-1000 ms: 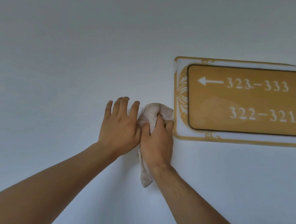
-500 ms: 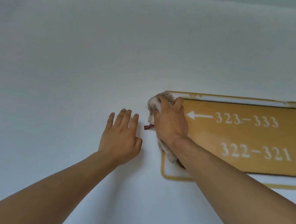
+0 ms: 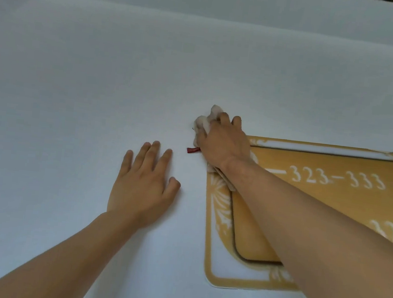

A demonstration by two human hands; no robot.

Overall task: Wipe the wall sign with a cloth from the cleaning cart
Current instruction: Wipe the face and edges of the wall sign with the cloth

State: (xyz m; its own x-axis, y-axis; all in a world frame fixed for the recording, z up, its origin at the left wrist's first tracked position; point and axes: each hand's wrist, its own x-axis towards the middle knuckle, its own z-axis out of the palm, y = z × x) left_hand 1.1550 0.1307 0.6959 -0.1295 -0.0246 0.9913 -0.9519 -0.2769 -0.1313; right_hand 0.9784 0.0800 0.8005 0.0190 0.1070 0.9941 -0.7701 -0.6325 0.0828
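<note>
1. The wall sign (image 3: 267,229) hangs on the white wall (image 3: 99,90), long axis horizontal, running right out of frame.
2. The right hand (image 3: 223,142) grips the bunched cloth (image 3: 204,121) at the sign's upper-left corner.
3. The left hand (image 3: 141,186) lies flat, fingers spread, empty, left of the sign.

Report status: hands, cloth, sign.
Right hand shut on cloth, pressing at wall sign top-left corner. Left hand open, flat on wall. Nothing in the way.
</note>
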